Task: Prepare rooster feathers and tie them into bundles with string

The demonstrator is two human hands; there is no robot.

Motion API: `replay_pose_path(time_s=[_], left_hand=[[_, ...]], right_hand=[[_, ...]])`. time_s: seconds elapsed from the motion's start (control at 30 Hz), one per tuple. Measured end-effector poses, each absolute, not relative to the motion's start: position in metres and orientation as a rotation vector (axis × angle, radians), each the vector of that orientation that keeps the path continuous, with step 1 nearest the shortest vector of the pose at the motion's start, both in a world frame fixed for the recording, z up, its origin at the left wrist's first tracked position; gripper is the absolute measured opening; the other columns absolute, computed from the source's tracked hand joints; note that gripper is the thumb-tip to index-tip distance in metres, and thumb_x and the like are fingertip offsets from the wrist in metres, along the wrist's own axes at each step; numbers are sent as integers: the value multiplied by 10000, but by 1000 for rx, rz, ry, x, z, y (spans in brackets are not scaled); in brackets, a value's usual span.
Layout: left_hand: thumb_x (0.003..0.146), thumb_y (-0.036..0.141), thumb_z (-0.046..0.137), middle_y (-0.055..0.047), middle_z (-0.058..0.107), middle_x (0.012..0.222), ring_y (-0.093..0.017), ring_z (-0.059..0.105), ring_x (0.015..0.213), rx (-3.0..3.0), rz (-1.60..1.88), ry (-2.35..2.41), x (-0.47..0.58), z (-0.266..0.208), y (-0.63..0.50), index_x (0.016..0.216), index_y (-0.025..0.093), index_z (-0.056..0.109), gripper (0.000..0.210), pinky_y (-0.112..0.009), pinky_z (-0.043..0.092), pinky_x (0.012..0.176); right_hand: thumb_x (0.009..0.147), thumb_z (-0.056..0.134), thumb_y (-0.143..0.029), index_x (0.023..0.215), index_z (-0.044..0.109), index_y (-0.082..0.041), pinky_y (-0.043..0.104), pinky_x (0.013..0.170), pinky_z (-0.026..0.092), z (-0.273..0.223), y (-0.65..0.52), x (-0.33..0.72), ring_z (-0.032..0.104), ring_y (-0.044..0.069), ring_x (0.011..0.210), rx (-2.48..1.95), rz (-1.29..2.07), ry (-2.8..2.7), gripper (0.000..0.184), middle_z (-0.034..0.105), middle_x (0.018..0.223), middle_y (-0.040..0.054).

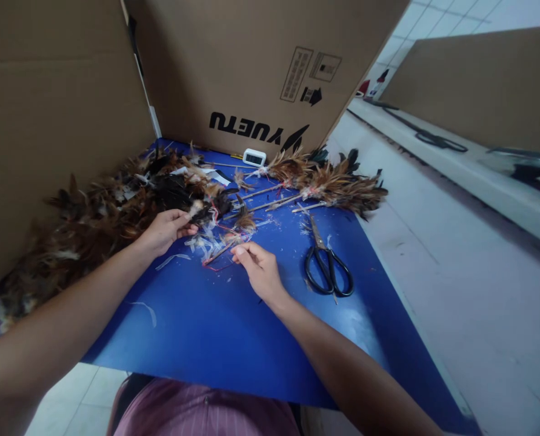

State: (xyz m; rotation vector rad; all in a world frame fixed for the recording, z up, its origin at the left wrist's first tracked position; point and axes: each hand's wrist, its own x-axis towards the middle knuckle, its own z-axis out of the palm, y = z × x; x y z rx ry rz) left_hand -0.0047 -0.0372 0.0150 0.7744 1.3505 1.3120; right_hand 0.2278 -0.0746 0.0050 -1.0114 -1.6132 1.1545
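Observation:
My left hand is closed in a pinch on a small feather tuft with a pale fluffy base, at the edge of a large heap of brown and black feathers. To its right, my right hand has thumb and forefinger pressed together; what is between them cannot be made out. Beside those fingertips lie a thin stick, a thin red string and shreds of clear plastic strip. A short brown feather piece rests just beyond.
Black-handled scissors lie right of my hands on the blue table. Several feather bundles on sticks are at the back right, near a small white digital display. Cardboard panels stand behind and left. More scissors lie on a ledge.

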Motion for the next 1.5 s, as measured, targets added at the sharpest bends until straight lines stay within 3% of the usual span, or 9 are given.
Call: replay_pose_path(time_s=[0.2, 0.37, 0.5, 0.8, 1.0, 1.17, 1.3, 1.37, 1.5], left_hand=[[807, 30, 601, -32, 631, 599, -81, 642, 520, 622, 1368, 1219, -4, 24, -46, 684, 96, 595, 140, -139, 545, 542], [805, 41, 610, -47, 645, 616, -99, 658, 546, 680, 1322, 1167, 4, 27, -57, 710, 84, 606, 104, -161, 562, 557], [821, 55, 596, -58, 662, 640, -99, 657, 550, 721, 1256, 1148, 8, 25, -61, 747, 84, 609, 80, -171, 566, 559], [829, 58, 592, -41, 663, 640, -83, 655, 568, 662, 1367, 1179, 1, 23, -54, 737, 99, 625, 105, -144, 559, 596], [853, 51, 549, -24, 663, 640, -89, 660, 605, 672, 1540, 1151, -4, 29, -52, 729, 119, 592, 148, -165, 562, 611], [847, 84, 584, -31, 676, 663, -110, 678, 682, 713, 1646, 1146, -8, 32, -49, 724, 128, 574, 131, -201, 570, 667], [827, 108, 620, -51, 703, 754, -148, 700, 805, 753, 1720, 1096, -12, 33, -49, 744, 131, 574, 98, -238, 568, 737], [812, 102, 634, -48, 703, 788, -164, 703, 836, 754, 1773, 1073, -12, 34, -49, 743, 131, 570, 99, -257, 565, 751], [802, 85, 630, -34, 683, 797, -191, 703, 870, 775, 1833, 1033, -13, 36, -50, 736, 125, 565, 100, -283, 563, 761]], right_hand=[[775, 610, -305, 856, 647, -191, 252, 656, 459, 5, -51, 205, 557, 111, 653, -1059, 1170, -1616, 145, 637, 745, -6], [703, 685, -384, 865, 620, -179, 243, 582, 449, 3, -26, 171, 544, 106, 583, -1064, 1234, -1563, 269, 602, 672, -22], [748, 647, -397, 704, 593, -169, 245, 551, 440, 9, -14, 157, 553, 114, 542, -1109, 1242, -1490, 239, 599, 589, -8], [778, 610, -286, 728, 558, -170, 205, 457, 386, 28, 3, 185, 506, 80, 463, -1130, 1311, -1247, 137, 548, 538, -40], [783, 612, -285, 653, 504, -189, 197, 415, 339, 24, 15, 194, 429, 58, 403, -1078, 1262, -1246, 195, 448, 478, -77], [836, 561, -276, 823, 571, -172, 238, 523, 449, 19, 23, 197, 557, 105, 522, -1185, 1235, -1397, 106, 551, 584, -31], [793, 622, -184, 1152, 550, -144, 355, 804, 487, 23, 14, 199, 607, 159, 782, -1278, 744, -1665, 369, 615, 1027, 101], [803, 602, -142, 1134, 580, -158, 371, 906, 446, 27, 4, 195, 582, 187, 925, -1208, 538, -1838, 332, 575, 1130, 118], [883, 524, -177, 928, 671, -172, 342, 912, 427, 33, -11, 171, 566, 199, 958, -1052, 499, -2258, 153, 622, 949, 77]])
